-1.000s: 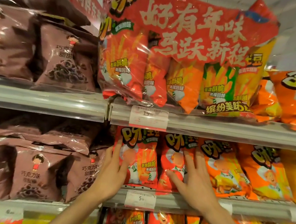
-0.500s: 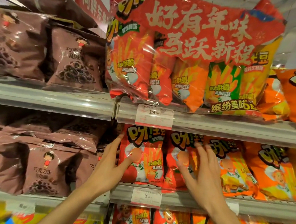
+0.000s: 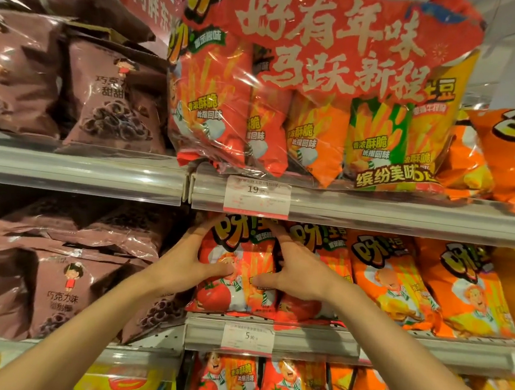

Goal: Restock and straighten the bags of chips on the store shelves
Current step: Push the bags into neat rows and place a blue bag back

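Left hand [image 3: 188, 262] and right hand [image 3: 297, 272] both grasp the red tomato chip bag [image 3: 236, 268], one on each side edge, thumbs across its front. Bag upright, long axis vertical, front facing out, at left end of the middle shelf [image 3: 392, 346], above the 5.90 price tag [image 3: 248, 337]. Orange chip bags [image 3: 389, 283] just beside to the right.

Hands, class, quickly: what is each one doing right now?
Left hand: grips the left side of the red chip bag.
Right hand: grips the same bag's right side.
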A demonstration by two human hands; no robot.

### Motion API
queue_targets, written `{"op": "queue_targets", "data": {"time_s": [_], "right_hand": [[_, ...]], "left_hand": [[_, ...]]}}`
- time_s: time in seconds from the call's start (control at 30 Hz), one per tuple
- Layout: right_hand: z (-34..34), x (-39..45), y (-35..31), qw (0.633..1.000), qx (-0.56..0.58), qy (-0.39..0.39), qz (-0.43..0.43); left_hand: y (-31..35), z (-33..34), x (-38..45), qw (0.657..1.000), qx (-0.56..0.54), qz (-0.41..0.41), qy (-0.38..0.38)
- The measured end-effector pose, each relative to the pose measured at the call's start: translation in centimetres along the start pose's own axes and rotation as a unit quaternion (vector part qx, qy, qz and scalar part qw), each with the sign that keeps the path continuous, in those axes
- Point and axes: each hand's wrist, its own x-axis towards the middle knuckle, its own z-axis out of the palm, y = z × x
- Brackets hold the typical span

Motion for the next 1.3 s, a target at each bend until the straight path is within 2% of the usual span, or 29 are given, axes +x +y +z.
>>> {"op": "queue_targets", "data": {"time_s": [0.27, 0.53, 0.63, 0.77, 0.93, 1.13, 1.3], "right_hand": [[0.5, 0.8, 0.0, 0.997, 0.082, 0.001, 0.008], [0.8, 0.6, -0.9, 0.997, 0.018, 0.006, 0.074], [0.4, -0.4, -1.4, 0.997, -0.008, 0.005, 0.079], [1.7, -1.6, -2.0, 0.987, -0.088, 0.132, 0.038], [5.4, 0.0, -2.3, 0.972, -0.146, 0.186, 0.000], [6.6, 1.1, -1.1, 0.952, -0.218, 0.216, 0.002], [6.4, 1.1, -1.0, 0.952, -0.227, 0.203, -0.001]], "left_hand": [[-1.3, 0.0, 0.7, 0.999, -0.030, -0.027, -0.014], [-1.0, 0.5, 0.8, 0.997, -0.061, -0.036, -0.038], [-0.9, 1.3, 0.3, 0.992, -0.108, -0.060, -0.004], [-0.6, 2.8, 0.4, 0.978, -0.151, -0.091, 0.112], [-1.4, 4.8, 2.4, 0.961, -0.147, -0.167, 0.164], [-1.8, 5.8, 2.5, 0.965, -0.119, -0.129, 0.193], [-0.9, 5.4, 1.9, 0.969, -0.085, -0.113, 0.203]]}}
